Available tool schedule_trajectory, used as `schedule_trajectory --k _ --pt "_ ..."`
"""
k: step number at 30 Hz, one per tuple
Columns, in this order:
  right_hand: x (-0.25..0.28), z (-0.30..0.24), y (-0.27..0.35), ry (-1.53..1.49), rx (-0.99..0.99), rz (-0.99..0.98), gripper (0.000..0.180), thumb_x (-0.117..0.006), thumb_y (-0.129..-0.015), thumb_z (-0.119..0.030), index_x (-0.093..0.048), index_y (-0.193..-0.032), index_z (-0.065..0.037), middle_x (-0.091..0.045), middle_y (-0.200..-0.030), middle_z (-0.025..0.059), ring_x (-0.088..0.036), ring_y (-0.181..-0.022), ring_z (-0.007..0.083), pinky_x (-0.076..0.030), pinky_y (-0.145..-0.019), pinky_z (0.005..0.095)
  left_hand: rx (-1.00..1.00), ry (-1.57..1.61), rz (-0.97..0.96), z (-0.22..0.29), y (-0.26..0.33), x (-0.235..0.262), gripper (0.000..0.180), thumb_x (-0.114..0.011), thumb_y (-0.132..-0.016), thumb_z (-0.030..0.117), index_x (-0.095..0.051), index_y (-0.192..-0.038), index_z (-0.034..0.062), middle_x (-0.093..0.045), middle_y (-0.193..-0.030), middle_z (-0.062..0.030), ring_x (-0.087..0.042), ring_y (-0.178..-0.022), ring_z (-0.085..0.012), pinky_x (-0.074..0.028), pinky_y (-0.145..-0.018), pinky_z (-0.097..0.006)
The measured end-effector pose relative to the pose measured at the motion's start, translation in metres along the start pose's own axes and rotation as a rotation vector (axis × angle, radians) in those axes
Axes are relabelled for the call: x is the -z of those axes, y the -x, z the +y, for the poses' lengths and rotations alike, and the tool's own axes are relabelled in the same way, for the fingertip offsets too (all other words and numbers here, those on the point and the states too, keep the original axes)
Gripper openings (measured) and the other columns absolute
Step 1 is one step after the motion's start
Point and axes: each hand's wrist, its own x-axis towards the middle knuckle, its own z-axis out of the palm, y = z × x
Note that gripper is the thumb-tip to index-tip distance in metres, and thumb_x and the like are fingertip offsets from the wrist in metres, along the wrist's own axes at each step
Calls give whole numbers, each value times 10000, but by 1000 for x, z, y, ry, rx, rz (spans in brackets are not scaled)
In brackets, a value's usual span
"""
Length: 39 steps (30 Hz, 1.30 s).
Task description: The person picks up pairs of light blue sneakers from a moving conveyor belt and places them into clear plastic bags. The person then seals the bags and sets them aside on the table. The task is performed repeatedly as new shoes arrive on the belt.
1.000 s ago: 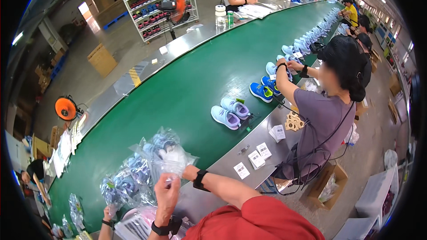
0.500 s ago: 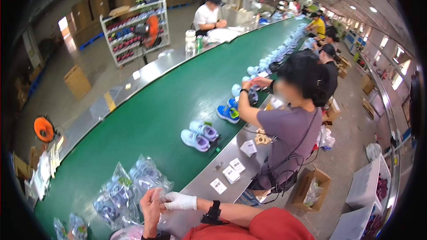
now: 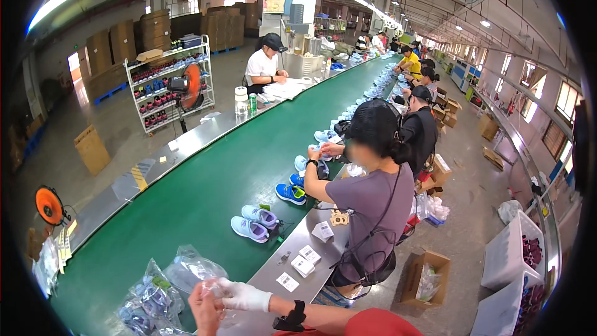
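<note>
My bare left hand and my right hand, in a white glove, meet low in the view. Fingers of both are pinched together on the clear film of a plastic bag, at its near end. The bag lies puffed on the green belt; bluish shapes inside are blurred by the film. Left of it, touching, is another clear bag with light blue shoes in it. A pair of pale blue shoes with lilac linings stands farther along the belt, apart from my hands.
The green conveyor belt runs away to the far right. On the steel ledge lie stacks of white labels. A co-worker in a purple shirt handles shoes close by, near blue shoes. An open carton stands on the floor.
The view has tilted up and turned right, so things sit farther left. Both my hands stay together at the bag. The co-worker's hands remain at the shoes.
</note>
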Motion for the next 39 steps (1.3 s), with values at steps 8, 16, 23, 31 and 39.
schedule_trajectory --k 8,16,23,31,39 --pt "42 -12 0 574 -87 65 259 -493 -858 -332 -577 -916 -94 -616 -741 146 -613 -700 305 -472 -627 403 -26 174 -23 42 13 36 237 -490 -933 269 -561 -959 45 -338 -462 33 -294 -288 -58 -221 -231 -245" --pt "8 -22 -5 -94 82 -218 280 -434 -909 -192 -500 -1116 -16 -604 -824 78 -595 -729 145 -497 -718 292 -53 2 116 3 6 48 189 -521 -913 206 -607 -1021 77 -551 -696 5 -484 -575 -72 -396 -494 -209" --pt "-9 88 -25 -87 202 -397 217 -524 -861 -131 -538 -1044 -14 -596 -899 68 -581 -821 148 -490 -730 305 -213 -784 -463 -4 43 -48 263 -511 -902 216 -627 -1020 12 -637 -819 -135 -583 -758 -194 -464 -705 -317" --pt "45 73 -95 -69 -1 -23 445 -609 -850 -275 -475 -1204 -41 -571 -1102 112 -569 -1017 228 -461 -879 318 -73 -605 -427 12 60 -18 238 -590 -862 196 -634 -1045 50 -586 -675 -19 -500 -614 -84 -419 -549 -239" --pt "12 14 -76 818 141 66 499 -520 -835 -383 -470 -1244 -101 -517 -1197 195 -468 -1127 370 -373 -945 434 -277 -895 310 0 24 46 287 -537 -834 106 -624 -1105 73 -633 -999 -206 -608 -872 -302 -458 -788 -354"
